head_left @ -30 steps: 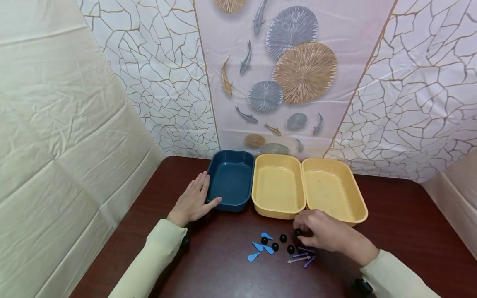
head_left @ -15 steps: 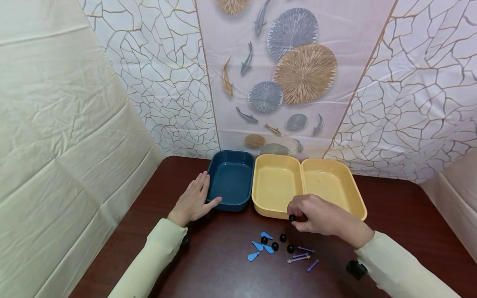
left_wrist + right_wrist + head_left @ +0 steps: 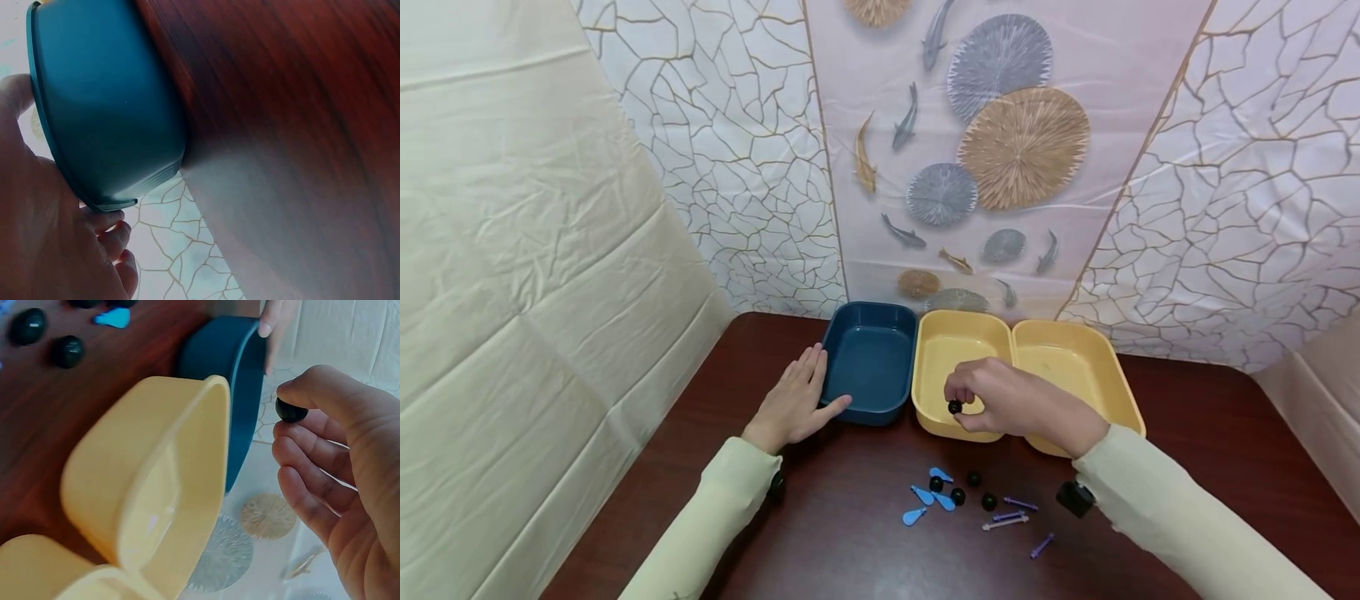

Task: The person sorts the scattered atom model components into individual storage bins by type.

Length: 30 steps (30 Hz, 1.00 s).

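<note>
Currently, black ball (image 3: pixel 955 407) is pinched between thumb and fingers of right hand (image 3: pixel 1003 397), held over near half of middle yellow tray (image 3: pixel 942 350). Left hand (image 3: pixel 790 400): fingers straight, touching left rim of blue tray (image 3: pixel 867 367). Hands well apart. Other yellow tray (image 3: pixel 1067 358) sits just right of middle one. Near side of table (image 3: pixel 820 533): blue pieces (image 3: pixel 913 517) left, four loose balls (image 3: pixel 989 502) beside them, thin rods (image 3: pixel 1042 546) right.

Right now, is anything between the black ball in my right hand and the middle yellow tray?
Nothing visible: your right hand pinches the black ball above the middle yellow tray, with open space between.
</note>
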### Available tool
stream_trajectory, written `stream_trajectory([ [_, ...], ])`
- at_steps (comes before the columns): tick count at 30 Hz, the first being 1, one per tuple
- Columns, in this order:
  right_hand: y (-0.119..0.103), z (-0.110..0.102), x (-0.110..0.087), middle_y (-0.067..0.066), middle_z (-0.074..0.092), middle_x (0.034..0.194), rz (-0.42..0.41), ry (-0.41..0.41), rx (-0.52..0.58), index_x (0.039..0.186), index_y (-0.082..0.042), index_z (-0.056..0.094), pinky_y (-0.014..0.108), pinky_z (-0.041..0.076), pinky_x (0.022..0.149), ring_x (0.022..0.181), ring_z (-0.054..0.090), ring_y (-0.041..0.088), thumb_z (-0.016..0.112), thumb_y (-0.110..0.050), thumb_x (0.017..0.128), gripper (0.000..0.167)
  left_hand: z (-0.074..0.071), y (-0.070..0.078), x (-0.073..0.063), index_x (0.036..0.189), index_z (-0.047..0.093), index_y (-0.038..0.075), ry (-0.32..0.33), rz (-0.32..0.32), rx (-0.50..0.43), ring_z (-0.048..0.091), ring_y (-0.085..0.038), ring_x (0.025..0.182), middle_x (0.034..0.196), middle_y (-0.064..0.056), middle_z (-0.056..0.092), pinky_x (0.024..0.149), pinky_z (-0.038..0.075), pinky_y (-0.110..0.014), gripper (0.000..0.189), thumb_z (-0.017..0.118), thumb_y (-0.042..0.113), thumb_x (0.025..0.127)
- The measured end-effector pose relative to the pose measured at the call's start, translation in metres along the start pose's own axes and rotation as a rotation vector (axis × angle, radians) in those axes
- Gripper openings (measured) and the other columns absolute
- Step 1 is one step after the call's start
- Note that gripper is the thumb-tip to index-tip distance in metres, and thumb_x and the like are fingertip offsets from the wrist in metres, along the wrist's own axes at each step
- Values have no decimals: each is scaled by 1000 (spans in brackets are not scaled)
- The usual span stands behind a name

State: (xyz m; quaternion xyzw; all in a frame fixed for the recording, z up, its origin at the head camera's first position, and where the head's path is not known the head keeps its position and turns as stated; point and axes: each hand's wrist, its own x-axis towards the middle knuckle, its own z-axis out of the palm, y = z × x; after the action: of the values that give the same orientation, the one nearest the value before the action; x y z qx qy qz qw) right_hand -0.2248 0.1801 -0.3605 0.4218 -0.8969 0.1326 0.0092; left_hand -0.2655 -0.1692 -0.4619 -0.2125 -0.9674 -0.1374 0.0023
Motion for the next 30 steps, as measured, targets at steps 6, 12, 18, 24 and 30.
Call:
stream_trajectory([
  [6,1,-3,30,0,65,83,-42,12,8,91,-11,73,23,51,70,77,61,17,79,-11,89,6,-1,0,0,167,14,-4,-3,2,-4,12,-39,166,178,-21,10,134,16,-56,97,48,63,105],
  [12,1,-2,57,3,67,86,-33,-30,14,93,-9,73,26,53,72,79,62,18,78,-11,90,6,-1,-1,1,167,14,-3,-5,-3,-8,12,-38,166,178,-20,10,135,16,-55,97,47,63,104],
  [18,7,10,79,5,72,93,-6,-53,-1,98,-10,75,29,59,77,84,68,21,80,-16,92,10,0,-2,1,168,13,-3,-11,-7,-7,12,-39,166,178,-20,10,135,16,-55,97,47,63,105],
  [24,17,30,97,4,73,95,21,-56,27,101,-9,75,29,60,79,83,65,14,80,-16,93,11,1,-3,2,167,13,-3,-10,-2,-3,13,-38,166,178,-20,10,135,16,-55,98,47,64,105],
  [30,26,48,110,3,72,92,43,-62,60,101,-9,75,29,59,77,81,61,11,80,-12,92,10,0,-3,2,168,12,-3,-20,-9,1,12,-37,166,178,-20,9,135,16,-53,99,46,65,105],
])
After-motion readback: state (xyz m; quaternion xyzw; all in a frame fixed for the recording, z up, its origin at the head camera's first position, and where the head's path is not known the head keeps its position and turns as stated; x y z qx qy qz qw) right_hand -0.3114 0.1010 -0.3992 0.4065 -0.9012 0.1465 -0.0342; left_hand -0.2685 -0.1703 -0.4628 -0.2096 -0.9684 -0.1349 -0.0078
